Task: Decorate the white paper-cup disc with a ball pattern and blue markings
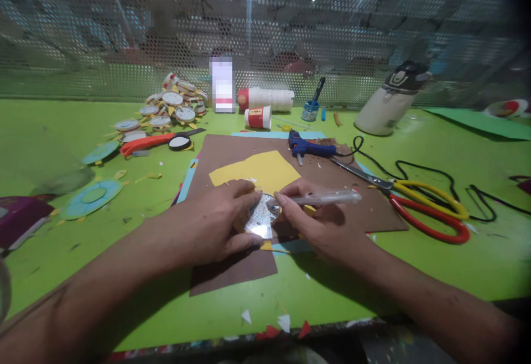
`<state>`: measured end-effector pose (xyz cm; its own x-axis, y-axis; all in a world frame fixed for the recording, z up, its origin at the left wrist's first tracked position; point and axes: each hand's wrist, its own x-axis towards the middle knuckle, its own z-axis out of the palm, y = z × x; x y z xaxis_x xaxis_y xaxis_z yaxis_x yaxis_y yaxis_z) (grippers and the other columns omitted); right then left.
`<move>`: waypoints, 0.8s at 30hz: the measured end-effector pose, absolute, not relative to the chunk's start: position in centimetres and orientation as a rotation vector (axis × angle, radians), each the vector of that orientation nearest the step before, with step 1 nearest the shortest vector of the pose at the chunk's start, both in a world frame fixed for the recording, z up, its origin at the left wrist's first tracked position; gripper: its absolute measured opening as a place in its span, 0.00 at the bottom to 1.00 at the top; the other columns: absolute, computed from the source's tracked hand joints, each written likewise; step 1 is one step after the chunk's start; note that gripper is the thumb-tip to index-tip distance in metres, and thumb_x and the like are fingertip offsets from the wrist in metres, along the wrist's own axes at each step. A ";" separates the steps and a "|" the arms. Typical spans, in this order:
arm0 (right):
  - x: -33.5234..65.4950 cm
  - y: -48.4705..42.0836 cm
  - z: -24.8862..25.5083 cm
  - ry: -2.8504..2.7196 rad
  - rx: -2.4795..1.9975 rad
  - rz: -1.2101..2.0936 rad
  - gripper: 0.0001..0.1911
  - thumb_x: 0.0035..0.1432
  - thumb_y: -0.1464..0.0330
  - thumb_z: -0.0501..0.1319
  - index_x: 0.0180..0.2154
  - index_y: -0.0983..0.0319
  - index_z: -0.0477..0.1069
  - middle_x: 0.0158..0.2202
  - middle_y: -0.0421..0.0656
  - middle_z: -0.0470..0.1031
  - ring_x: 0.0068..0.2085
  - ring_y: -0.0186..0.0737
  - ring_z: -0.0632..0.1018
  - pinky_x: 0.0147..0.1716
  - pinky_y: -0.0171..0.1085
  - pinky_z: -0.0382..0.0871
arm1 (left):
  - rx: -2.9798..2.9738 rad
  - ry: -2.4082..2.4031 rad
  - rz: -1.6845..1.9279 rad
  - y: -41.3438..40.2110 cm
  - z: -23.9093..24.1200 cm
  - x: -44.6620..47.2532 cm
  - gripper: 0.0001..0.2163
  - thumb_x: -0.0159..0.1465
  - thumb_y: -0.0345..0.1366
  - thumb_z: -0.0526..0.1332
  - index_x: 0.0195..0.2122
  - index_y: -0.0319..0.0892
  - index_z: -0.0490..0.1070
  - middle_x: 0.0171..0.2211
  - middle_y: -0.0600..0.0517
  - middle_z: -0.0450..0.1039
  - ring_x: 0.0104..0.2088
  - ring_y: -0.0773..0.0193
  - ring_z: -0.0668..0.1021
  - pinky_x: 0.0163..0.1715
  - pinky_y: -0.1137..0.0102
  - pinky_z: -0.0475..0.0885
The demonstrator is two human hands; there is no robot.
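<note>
My left hand point(230, 214) grips a small round paper disc point(261, 217) with a drawn pattern and a glare patch, its thumb at the near edge and fingers over the far side. A pale, see-through pen point(332, 197) is pinched in my right hand point(305, 214), its tip end over the disc's right side. Yellow bits stick out around the disc. Beneath both hands lies brown craft sheet point(352, 209), and just beyond them a cut yellow sheet point(259, 170). A blue glue gun point(311, 145) rests at the brown sheet's far edge.
Large scissors point(431, 209) lie right, near a black cord. Behind stand a pile of decorated discs point(172, 104), paper cups point(265, 100), a blue jar point(310, 110) and a leaning flask point(392, 98). An orange-handled knife point(151, 143) lies left. Paper scraps dot the green table point(157, 308).
</note>
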<state>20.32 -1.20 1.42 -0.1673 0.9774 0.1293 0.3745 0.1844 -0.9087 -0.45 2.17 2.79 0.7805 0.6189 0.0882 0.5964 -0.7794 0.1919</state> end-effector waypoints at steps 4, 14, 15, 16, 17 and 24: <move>20.5 -1.1 1.1 -1.691 -1.276 0.964 0.12 0.65 0.59 0.58 0.33 0.60 0.68 0.26 0.38 0.73 0.27 0.36 0.79 0.28 0.35 0.75 | 2.829 0.967 0.207 2.2 2.9 -0.4 0.18 0.65 0.44 0.61 0.53 0.39 0.69 0.55 0.37 0.68 0.48 0.46 0.78 0.42 0.58 0.77; 20.6 -1.3 0.6 -1.680 -1.272 0.980 0.12 0.65 0.57 0.58 0.34 0.59 0.69 0.26 0.38 0.75 0.29 0.38 0.80 0.30 0.37 0.75 | 2.856 0.969 0.209 2.2 2.8 -0.4 0.19 0.66 0.45 0.60 0.53 0.39 0.68 0.55 0.37 0.68 0.46 0.47 0.78 0.40 0.60 0.76; 20.6 -1.2 0.6 -1.677 -1.274 0.984 0.12 0.65 0.57 0.58 0.34 0.59 0.69 0.27 0.39 0.75 0.29 0.38 0.80 0.30 0.37 0.75 | 2.856 0.969 0.206 2.2 2.8 -0.4 0.19 0.66 0.46 0.60 0.54 0.39 0.68 0.55 0.37 0.68 0.46 0.47 0.78 0.40 0.60 0.76; 20.6 -1.2 0.5 -1.676 -1.277 0.984 0.12 0.65 0.57 0.58 0.34 0.59 0.69 0.27 0.39 0.75 0.29 0.38 0.80 0.30 0.37 0.75 | 2.857 0.967 0.203 2.2 2.8 -0.4 0.20 0.66 0.46 0.60 0.53 0.39 0.68 0.55 0.37 0.68 0.46 0.47 0.78 0.41 0.59 0.76; 20.6 -1.2 0.5 -1.681 -1.279 0.981 0.12 0.65 0.57 0.58 0.34 0.59 0.69 0.27 0.39 0.75 0.29 0.38 0.80 0.31 0.37 0.75 | 2.858 0.963 0.201 2.2 2.8 -0.4 0.20 0.66 0.46 0.60 0.53 0.39 0.68 0.55 0.37 0.68 0.46 0.47 0.78 0.41 0.59 0.76; 20.6 -1.2 0.7 -1.711 -1.290 0.937 0.12 0.65 0.58 0.57 0.34 0.59 0.69 0.27 0.38 0.75 0.30 0.37 0.80 0.31 0.37 0.74 | 2.861 0.956 0.208 2.0 3.1 -0.3 0.18 0.66 0.44 0.60 0.52 0.38 0.69 0.54 0.36 0.69 0.44 0.48 0.79 0.39 0.60 0.77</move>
